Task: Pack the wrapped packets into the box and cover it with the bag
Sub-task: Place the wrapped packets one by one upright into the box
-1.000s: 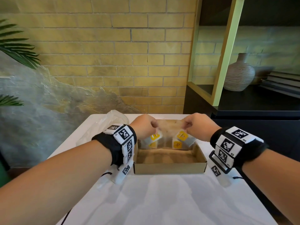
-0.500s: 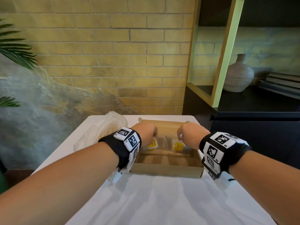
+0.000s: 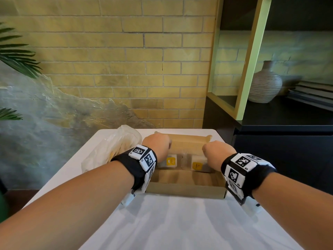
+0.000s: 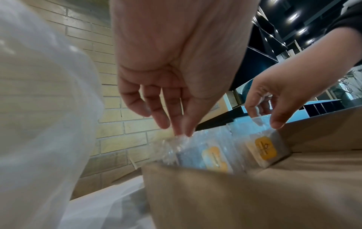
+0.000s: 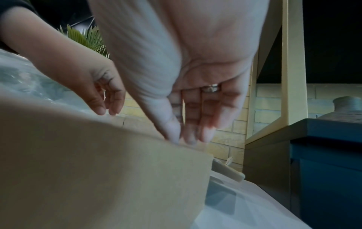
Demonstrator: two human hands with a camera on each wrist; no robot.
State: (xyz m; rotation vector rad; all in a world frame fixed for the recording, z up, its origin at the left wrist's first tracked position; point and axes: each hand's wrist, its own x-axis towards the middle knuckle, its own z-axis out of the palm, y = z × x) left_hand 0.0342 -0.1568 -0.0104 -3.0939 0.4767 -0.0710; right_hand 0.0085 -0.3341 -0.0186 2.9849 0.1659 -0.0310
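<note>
An open cardboard box (image 3: pixel 185 190) lies on the white table. At its far end sit clear-wrapped packets with yellow labels (image 3: pixel 171 161), seen closer in the left wrist view (image 4: pixel 213 156). My left hand (image 3: pixel 159 145) pinches the crinkled clear wrap at the packets' left end (image 4: pixel 184 134). My right hand (image 3: pixel 215 152) pinches the wrap's right corner just above the box's side wall (image 5: pixel 183 139). Both hands' fingers point down into the box. The near part of the box floor is bare.
A crumpled translucent plastic bag (image 3: pixel 111 147) lies on the table left of the box, beside my left wrist. A brick wall stands behind the table (image 3: pixel 180 228). A dark cabinet with a ribbed vase (image 3: pixel 264 85) is at the right.
Both hands have lowered the wrapped packets from above the box down into its far end, and have come closer to the box walls.
</note>
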